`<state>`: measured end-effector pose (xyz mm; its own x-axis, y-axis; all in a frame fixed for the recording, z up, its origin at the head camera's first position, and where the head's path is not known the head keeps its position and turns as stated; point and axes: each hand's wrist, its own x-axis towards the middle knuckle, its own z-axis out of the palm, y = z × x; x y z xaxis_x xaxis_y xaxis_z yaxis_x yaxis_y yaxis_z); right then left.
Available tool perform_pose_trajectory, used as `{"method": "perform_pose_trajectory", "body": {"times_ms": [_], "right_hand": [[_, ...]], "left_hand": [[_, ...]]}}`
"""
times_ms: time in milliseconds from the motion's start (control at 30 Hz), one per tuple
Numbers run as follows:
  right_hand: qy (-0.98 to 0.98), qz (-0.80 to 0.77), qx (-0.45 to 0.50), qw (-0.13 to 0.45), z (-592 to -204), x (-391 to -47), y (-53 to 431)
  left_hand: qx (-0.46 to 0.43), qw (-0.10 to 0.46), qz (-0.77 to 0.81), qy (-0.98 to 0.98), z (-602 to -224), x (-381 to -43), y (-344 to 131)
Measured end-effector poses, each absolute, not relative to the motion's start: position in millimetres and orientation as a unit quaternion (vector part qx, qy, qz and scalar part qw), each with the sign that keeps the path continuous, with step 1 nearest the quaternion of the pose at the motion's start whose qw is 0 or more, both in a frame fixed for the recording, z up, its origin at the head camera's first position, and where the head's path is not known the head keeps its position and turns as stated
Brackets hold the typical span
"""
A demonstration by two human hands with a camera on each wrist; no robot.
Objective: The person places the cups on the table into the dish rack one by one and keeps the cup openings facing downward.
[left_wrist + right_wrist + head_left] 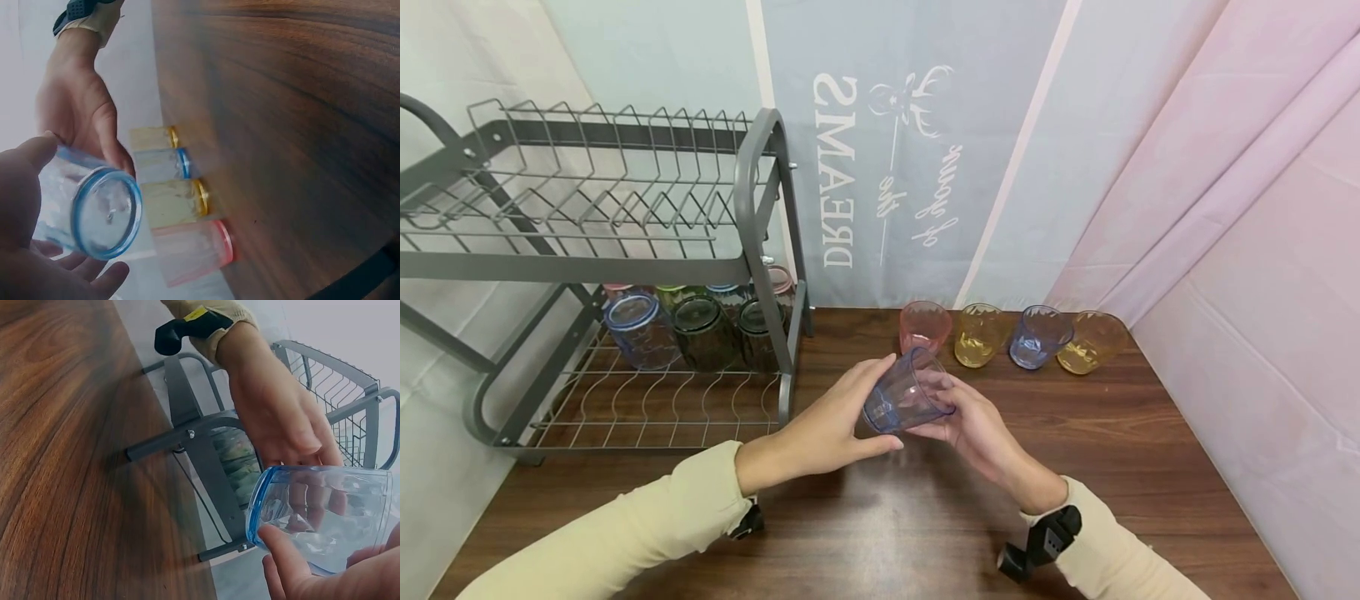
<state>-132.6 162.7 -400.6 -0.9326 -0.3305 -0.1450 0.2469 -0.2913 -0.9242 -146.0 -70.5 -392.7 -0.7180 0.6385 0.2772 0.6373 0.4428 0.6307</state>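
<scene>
A clear blue-tinted drinking glass [906, 396] is held tilted above the table between both hands, its thick blue base [107, 214] turned toward the left hand. My right hand [977, 429] grips the glass near its rim, with the fingers wrapped along its side. Around the base end, my left hand [827, 421] is spread, its fingers on the far side and its thumb stretched out below. In the right wrist view, the left fingers [300, 494] show through the glass. Just behind stand a pink glass [923, 323] and a yellow glass [977, 337].
Another blue glass [1037, 337] and a second yellow glass [1088, 343] continue the row along the table's back edge. A two-tier grey dish rack [760, 200] stands at left, with several upturned glasses [703, 329] on its lower shelf. A printed curtain [895, 50] hangs behind.
</scene>
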Motion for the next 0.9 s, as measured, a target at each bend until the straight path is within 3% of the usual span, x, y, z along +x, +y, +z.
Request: {"method": "perform_pose_trajectory", "body": {"times_ms": [367,900], "right_hand": [[0.542,-0.81,-0.068,0.214,-398.7,-128.5,161.5],[0.581,-0.784,-0.098,0.196,-398.1,-130.5,158.9]], "left_hand": [[0.364,-0.032,0.406,0.838,-403.1,-145.6,-65.0],[0.338,-0.054,0.481,0.807,-397.8,-144.1,-70.3]]}}
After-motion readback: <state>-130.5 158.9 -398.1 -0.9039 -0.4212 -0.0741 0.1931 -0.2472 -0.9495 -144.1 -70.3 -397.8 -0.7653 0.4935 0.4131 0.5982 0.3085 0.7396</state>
